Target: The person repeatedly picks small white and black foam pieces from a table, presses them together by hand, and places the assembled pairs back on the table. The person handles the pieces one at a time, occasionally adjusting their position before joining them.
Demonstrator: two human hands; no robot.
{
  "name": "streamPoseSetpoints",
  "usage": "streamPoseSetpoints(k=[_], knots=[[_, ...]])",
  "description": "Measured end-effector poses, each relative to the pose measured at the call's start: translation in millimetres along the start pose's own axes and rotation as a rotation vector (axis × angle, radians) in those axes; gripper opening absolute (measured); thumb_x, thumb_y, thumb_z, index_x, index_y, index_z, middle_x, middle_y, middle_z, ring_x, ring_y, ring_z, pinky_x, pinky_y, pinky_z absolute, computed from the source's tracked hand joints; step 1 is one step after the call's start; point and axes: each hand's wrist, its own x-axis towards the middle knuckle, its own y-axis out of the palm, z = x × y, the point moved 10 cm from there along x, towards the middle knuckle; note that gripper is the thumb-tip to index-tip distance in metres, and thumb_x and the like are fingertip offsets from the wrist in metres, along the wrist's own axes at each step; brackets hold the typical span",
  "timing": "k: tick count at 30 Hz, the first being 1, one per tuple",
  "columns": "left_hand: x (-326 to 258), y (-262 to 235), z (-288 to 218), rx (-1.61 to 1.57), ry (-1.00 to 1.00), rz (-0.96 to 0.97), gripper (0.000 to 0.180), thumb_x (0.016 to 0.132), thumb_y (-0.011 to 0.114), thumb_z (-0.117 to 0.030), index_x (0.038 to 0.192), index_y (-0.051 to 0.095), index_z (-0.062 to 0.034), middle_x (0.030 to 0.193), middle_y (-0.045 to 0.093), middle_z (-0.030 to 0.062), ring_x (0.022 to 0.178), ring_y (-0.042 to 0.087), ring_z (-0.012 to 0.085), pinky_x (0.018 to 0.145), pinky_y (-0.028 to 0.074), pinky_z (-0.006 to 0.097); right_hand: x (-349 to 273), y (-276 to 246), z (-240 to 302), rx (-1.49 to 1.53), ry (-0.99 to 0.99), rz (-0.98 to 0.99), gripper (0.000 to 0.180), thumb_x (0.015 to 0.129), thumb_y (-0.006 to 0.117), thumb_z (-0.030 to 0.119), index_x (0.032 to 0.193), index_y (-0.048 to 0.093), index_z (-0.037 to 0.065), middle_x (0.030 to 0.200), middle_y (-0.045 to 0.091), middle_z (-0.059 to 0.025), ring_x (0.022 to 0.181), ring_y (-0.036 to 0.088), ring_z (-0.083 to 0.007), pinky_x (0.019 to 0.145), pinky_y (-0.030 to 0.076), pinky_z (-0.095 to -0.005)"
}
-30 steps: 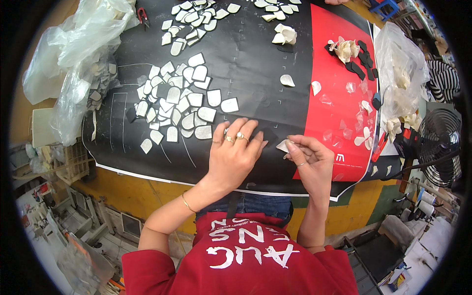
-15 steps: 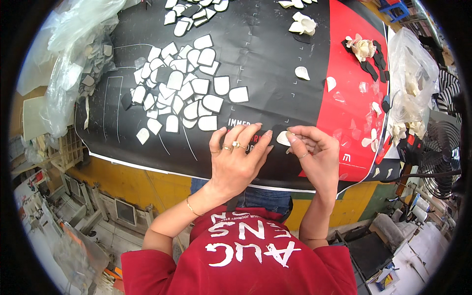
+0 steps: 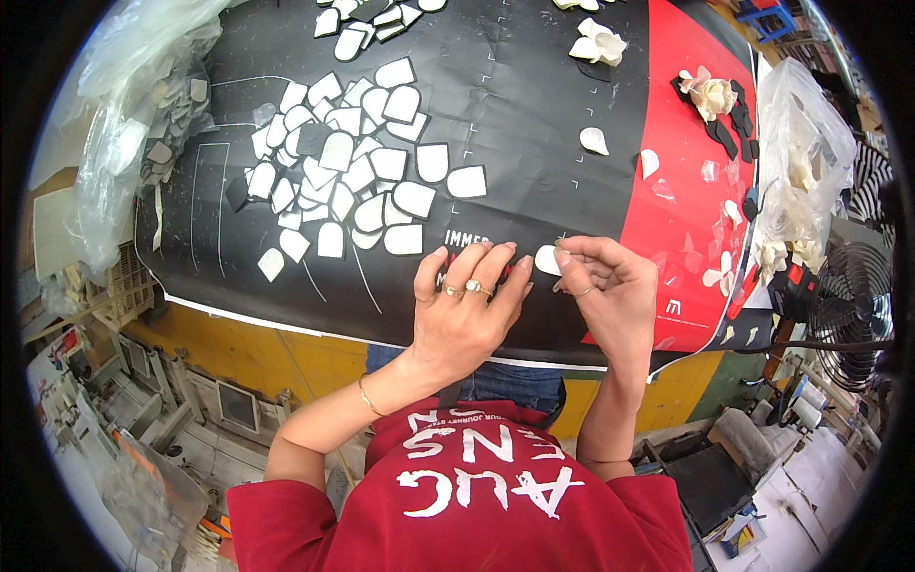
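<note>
My right hand [image 3: 613, 291] pinches a small white petal-shaped piece [image 3: 547, 259] between thumb and fingertips; part of the piece is hidden by them. To its left, my left hand [image 3: 464, 315] rests palm down on the black sheet [image 3: 534, 181] with its fingers apart, holding nothing that I can see. Beyond and left of it lies a loose heap of white rounded pieces [image 3: 336, 151] with dark edges, some overlapping. A single white petal [image 3: 593, 141] lies farther off, ahead of my right hand.
Cream fabric-like flowers [image 3: 710, 94] lie on the red part [image 3: 672, 205] of the sheet, with dark pieces and clear scraps around. Plastic bags [image 3: 805, 133] stand at the right, another [image 3: 124, 124] at the left. A black fan [image 3: 848, 310] is at the far right.
The white petal-shaped piece has turned slightly in my right fingers. My left hand stays nearly in place, its fingers a little closer to the sheet's front edge.
</note>
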Motion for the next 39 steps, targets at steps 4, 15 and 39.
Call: streamPoseSetpoints(k=[4,15,39], knots=[[0,0,0,-0.002,-0.001,0.000,0.033,0.079,0.078,-0.021,0.111,0.073,-0.0176,0.118,0.063,0.0000,0.112,0.059,0.0175,0.110,0.026,0.044,0,0,1,-0.008,-0.015,-0.011,0.015,0.089,0.071,0.001,0.102,0.072,-0.007,0.085,0.075,-0.0090,0.071,0.068,-0.0079,0.063,0.055,-0.0210],[0,0,-1,0.009,-0.002,-0.003,0.033,0.079,0.079,-0.021,0.111,0.073,-0.0180,0.115,0.063,-0.0011,0.112,0.059,0.0171,0.109,0.026,0.045,-1,0,1,-0.012,-0.035,-0.032,0.014,0.089,0.071,0.001,0.100,0.073,-0.006,0.082,0.074,-0.0084,0.070,0.068,-0.0075,0.063,0.055,-0.0210],[6,6,-4,-0.007,0.028,0.083,0.048,0.073,0.075,-0.013,0.120,0.070,-0.0198,0.124,0.059,0.0031,0.119,0.053,0.0198,0.110,0.025,0.045,-4,2,12,-0.123,-0.117,-0.071,0.020,0.088,0.074,0.004,0.105,0.069,-0.004,0.078,0.071,-0.0063,0.066,0.066,-0.0058,0.058,0.052,-0.0209]])
